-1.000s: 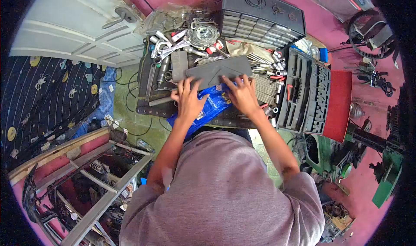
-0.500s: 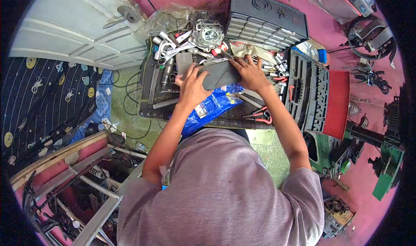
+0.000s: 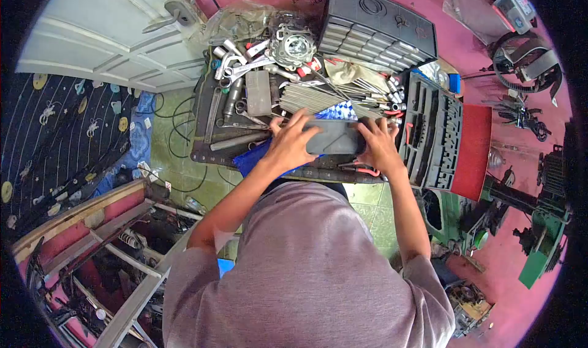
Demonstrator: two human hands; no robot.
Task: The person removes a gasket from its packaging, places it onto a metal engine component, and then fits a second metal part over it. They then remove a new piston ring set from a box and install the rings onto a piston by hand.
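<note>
A dark grey flat case (image 3: 334, 137) is held between my two hands near the front of the tool-covered table. My left hand (image 3: 293, 141) grips its left end and my right hand (image 3: 381, 146) its right end. Blue plastic packaging (image 3: 251, 158) shows below and left of my left hand, and a blue-and-white patterned piece (image 3: 339, 111) sticks out behind the case. Behind them lies a row of thin metal rods (image 3: 306, 98). Red-handled pliers (image 3: 364, 170) are just below my right hand.
Wrenches (image 3: 245, 66) and sockets cover the table's left part, beside a metal engine part (image 3: 295, 46). A black drawer cabinet (image 3: 380, 26) stands at the back. An open toolbox tray with a red lid (image 3: 471, 146) is on the right. A white door (image 3: 110, 29) is at the left.
Both hands have moved toward my body and slightly right with the grey case. More metal rods show behind it, and the blue packaging is now mostly covered.
</note>
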